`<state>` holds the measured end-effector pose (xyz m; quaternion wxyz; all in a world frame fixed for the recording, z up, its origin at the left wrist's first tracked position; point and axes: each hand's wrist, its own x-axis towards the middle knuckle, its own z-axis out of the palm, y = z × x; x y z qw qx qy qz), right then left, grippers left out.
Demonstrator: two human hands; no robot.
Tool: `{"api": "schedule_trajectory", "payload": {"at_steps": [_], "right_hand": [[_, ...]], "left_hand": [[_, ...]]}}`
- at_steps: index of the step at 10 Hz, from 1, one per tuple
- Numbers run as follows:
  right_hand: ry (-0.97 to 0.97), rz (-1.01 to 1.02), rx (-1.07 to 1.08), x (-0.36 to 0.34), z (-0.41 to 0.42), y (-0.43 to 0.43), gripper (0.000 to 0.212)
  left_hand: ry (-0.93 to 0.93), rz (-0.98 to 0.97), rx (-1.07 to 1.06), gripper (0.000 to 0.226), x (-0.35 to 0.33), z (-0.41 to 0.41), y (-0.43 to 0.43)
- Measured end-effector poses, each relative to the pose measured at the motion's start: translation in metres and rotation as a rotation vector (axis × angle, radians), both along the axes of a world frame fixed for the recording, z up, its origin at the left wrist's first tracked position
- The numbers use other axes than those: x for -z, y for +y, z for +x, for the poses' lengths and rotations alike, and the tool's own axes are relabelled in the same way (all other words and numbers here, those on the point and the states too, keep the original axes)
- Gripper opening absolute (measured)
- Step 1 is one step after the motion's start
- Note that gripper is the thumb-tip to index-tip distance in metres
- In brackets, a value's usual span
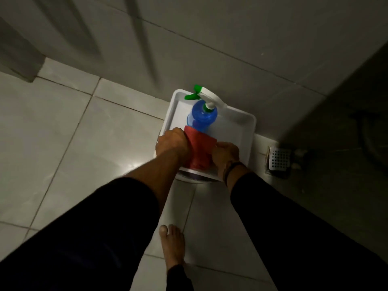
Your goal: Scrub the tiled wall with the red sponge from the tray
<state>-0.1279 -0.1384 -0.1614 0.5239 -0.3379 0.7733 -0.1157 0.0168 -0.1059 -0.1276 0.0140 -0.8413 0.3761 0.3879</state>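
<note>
A red sponge [200, 147] lies flat in a white tray [241, 131] that sits on a low stand against the tiled wall [210, 38]. My left hand [173, 141] grips the sponge's left edge with curled fingers. Its right edge is pinched by my right hand [225, 156], which wears a dark band at the wrist. A blue spray bottle [202, 116] with a white and green trigger head stands upright in the tray just behind the sponge.
A metal floor drain [279, 159] lies to the right of the tray near the wall. A dark object fills the upper right. A door and its frame [19, 59] stand at the upper left. My bare foot [173, 244] rests on the pale floor tiles.
</note>
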Motion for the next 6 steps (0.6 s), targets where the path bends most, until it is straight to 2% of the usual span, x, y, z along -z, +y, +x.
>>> {"api": "schedule_trajectory", "payload": {"at_steps": [1, 2, 4, 5, 6], "right_hand": [[0.106, 0.036, -0.123, 0.016, -0.001, -0.003, 0.052], [0.281, -0.031, -0.219, 0.023, -0.003, -0.005, 0.048], [0.365, -0.143, -0.257, -0.014, 0.016, 0.005, 0.039], [0.266, -0.206, -0.116, -0.056, 0.040, 0.022, 0.047], [0.092, -0.337, -0.019, -0.142, 0.078, 0.064, 0.037]], "left_hand": [[-0.058, 0.052, 0.049, 0.047, 0.013, -0.005, 0.002], [-0.172, 0.036, 0.180, 0.044, 0.023, -0.009, 0.004], [-0.240, -0.112, 0.262, 0.044, -0.015, -0.004, 0.011], [-0.182, -0.235, 0.234, 0.040, -0.049, 0.005, 0.034], [-0.156, -0.299, 0.102, 0.043, -0.117, 0.026, 0.098]]}}
